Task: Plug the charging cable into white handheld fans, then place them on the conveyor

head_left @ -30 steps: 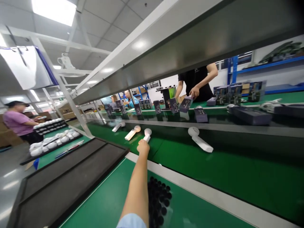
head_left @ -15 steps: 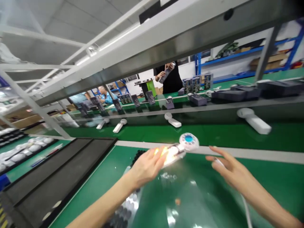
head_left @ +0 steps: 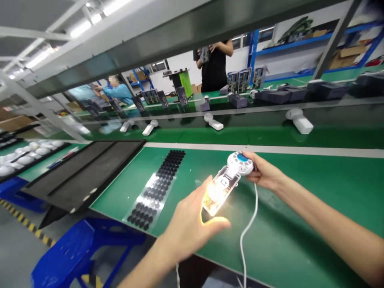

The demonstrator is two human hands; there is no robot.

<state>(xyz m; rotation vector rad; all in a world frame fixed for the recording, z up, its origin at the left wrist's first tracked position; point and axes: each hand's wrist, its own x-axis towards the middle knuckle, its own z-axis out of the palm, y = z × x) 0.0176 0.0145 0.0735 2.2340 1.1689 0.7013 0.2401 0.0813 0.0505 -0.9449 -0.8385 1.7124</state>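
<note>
Handheld device (head_left: 226, 182) held just above the green counter (head_left: 300, 208), lit at its handle end. Right hand (head_left: 264, 174) grasps the round head; left hand (head_left: 192, 224) open, cupping the glowing handle. Advice: steady both ends, keep white cable (head_left: 249, 228) slack.

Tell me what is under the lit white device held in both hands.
Under the device lies the green bench mat, and a white cable trails down from it. The left hand cups its glowing end, hiding the mat directly below; the right hand holds the round head.
</note>
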